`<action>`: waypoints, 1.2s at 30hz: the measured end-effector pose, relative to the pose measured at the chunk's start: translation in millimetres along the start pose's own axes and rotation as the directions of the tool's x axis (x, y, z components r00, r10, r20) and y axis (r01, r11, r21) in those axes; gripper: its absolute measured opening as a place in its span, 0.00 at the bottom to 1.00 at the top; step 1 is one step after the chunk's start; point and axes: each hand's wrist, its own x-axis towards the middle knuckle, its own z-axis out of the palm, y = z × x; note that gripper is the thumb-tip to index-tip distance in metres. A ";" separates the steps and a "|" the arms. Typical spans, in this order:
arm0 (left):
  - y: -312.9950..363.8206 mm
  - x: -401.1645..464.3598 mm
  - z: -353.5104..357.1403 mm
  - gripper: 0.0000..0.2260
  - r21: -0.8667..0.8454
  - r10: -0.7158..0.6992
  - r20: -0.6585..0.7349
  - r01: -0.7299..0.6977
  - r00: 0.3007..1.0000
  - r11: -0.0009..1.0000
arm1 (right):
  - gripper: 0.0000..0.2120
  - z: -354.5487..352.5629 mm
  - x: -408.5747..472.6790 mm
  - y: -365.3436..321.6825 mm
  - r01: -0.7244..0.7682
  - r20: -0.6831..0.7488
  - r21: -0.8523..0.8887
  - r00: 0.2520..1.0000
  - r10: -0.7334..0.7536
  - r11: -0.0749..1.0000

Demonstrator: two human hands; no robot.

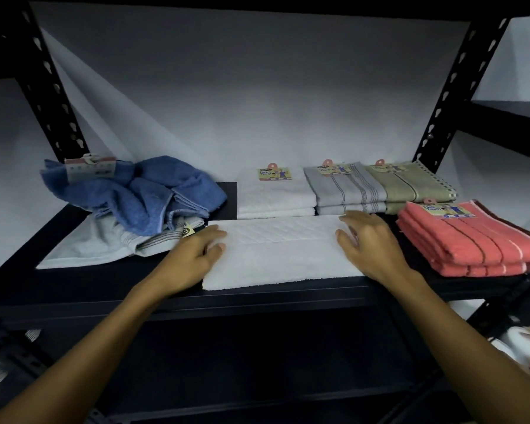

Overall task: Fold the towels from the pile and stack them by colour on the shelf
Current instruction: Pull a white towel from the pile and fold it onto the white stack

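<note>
Two hands lay flat on one white towel (283,255) at the shelf (257,296) front.
Left hand (193,255) and right hand (369,243) pressed its ends, fingers relaxed; four folded stacks (349,191) behind, one crumpled blue towel (144,194).

This looks like a stockroom or shop storage corner rather than a home. The black metal shelving unit (257,289) is the boltless kind, its upright posts (459,96) punched with rows of keyhole slots, and a second such rack (514,117) stands just beside it at the right. Plain white sheeting (242,96) hangs behind as a backdrop. The folded towels still carry retail cardboard hang tags (275,174) printed "Face Towel", as on the stacked white towels (274,197) and the coral-red striped stack (468,240). Lighting is dim and bluish.
</note>
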 end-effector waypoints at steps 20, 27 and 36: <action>-33.9 68.4 -33.8 0.15 0.202 0.004 0.055 -0.015 0.998 0.979 | 0.10 14.8 5.5 -190.5 0.589 0.370 0.188 0.699 -0.612 0.786; -29.6 70.8 -32.3 0.06 0.118 0.029 0.043 -0.034 0.999 0.992 | 0.07 15.7 6.5 -192.4 0.548 0.380 0.229 0.710 -0.593 0.804; -44.8 52.8 -32.9 0.08 0.455 0.450 -0.176 -0.333 0.875 0.826 | 0.04 26.3 0.4 -181.1 0.476 0.326 0.341 0.749 -0.577 0.811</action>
